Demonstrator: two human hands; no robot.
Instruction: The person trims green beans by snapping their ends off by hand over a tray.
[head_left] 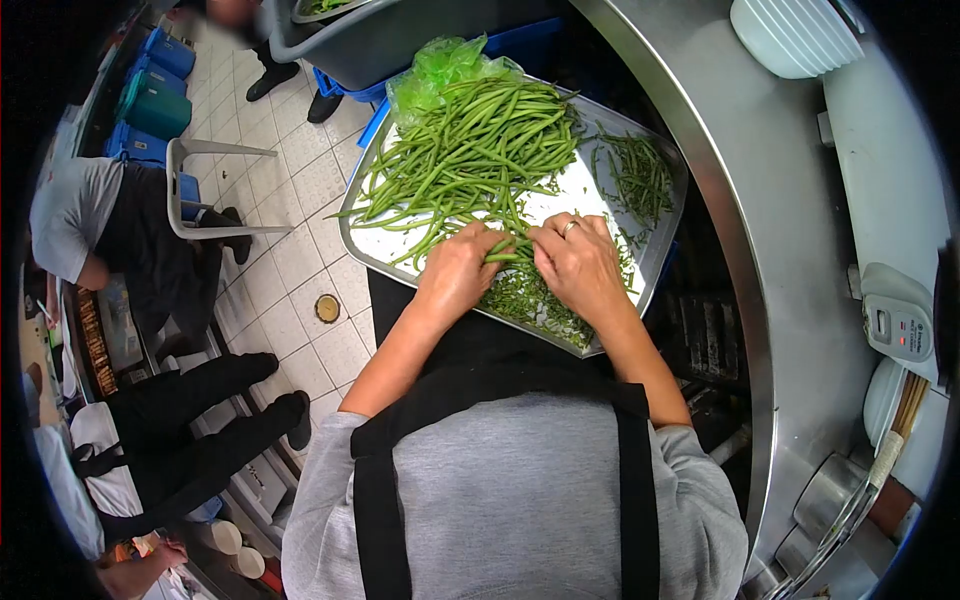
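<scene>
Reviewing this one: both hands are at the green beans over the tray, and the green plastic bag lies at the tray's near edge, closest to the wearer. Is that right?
Not quite: the head view shows the green plastic bag at the tray's far edge. The left hand and right hand are indeed at the green beans over it.

Long, slender green beans (pixel 490 140) lay heaped in a loose tangle on a metal tray (pixel 650 256); short green bits (pixel 545 308) were piled along its near edge, thin darker pieces (pixel 640 178) toward its right.
</scene>
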